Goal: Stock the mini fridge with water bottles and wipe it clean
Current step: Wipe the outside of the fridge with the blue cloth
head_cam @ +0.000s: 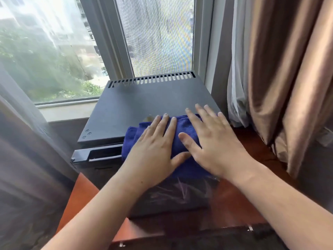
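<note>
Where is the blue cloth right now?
The blue cloth lies on the mini fridge top's front edge, pressed flat under the left hand and right hand.

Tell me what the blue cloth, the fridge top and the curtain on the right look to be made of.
Blue cloth: soft, fuzzy pile, probably microfibre; it bunches under both flat hands.
Fridge top: dark matte sheet, likely painted metal, with punched vent slots and screws.
Brown curtain: woven fabric with a satin sheen along its folds.
</note>
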### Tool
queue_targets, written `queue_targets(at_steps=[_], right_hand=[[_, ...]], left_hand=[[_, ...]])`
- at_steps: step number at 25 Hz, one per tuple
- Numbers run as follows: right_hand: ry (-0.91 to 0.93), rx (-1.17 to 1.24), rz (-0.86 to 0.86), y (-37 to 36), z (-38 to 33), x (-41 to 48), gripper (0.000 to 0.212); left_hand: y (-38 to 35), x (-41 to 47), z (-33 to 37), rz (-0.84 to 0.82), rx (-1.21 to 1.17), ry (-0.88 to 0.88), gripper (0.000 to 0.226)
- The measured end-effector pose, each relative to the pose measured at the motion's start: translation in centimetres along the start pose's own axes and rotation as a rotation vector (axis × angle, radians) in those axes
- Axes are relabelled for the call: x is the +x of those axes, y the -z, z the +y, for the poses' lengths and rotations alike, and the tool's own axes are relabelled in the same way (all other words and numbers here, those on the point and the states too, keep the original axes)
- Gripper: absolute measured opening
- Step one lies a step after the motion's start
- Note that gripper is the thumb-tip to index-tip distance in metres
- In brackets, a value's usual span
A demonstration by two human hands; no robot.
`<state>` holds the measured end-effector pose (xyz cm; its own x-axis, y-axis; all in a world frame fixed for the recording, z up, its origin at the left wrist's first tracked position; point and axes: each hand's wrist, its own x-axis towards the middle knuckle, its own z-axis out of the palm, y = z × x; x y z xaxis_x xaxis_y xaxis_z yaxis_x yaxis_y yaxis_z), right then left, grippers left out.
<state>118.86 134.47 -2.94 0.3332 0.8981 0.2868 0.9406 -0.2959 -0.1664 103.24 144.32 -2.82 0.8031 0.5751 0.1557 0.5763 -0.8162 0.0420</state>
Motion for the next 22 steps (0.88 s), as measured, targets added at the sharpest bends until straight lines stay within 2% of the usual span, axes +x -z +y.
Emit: queue_targets(at_steps=[3, 6, 12, 18, 19, 21, 22], right_hand=[[0.006, -0.123, 0.071, -2.1, -0.1, -2.4, 0.072], [-0.006, -0.054, 0.182, -2.9, 0.0, -4.0, 0.063], [0.047, 0.097, 0.368, -4.4, 1.3, -6.5, 0.054], [-0.087, 0.269, 0.567, -5.8, 2.2, -7.9, 0.053], [-0.129, 0.309, 0.625, -5.6, 2.3, -8.3, 0.046], [-0.245, 0.451, 0.751, -5.2, 2.1, -9.0, 0.02], [-0.334, 0.534, 0.79, -5.1, 2.0, -9.2, 0.021]], left_hand=[[-1.8, -1.4, 1.1, 0.145, 0.064, -0.009, 0.083], [-2.9, -2.6, 2.0, 0.278, 0.04, -0.005, 0.074], [-4.4, -3.9, 3.0, 0.405, -0.059, -0.065, 0.058], [-4.2, -2.4, 4.4, 0.449, -0.224, -0.039, 0.049], [-4.4, -2.5, 4.7, 0.459, -0.233, -0.044, 0.047], [-5.0, -2.6, 5.1, 0.492, -0.263, -0.038, 0.043], [-5.3, -2.6, 5.3, 0.509, -0.284, -0.029, 0.041]])
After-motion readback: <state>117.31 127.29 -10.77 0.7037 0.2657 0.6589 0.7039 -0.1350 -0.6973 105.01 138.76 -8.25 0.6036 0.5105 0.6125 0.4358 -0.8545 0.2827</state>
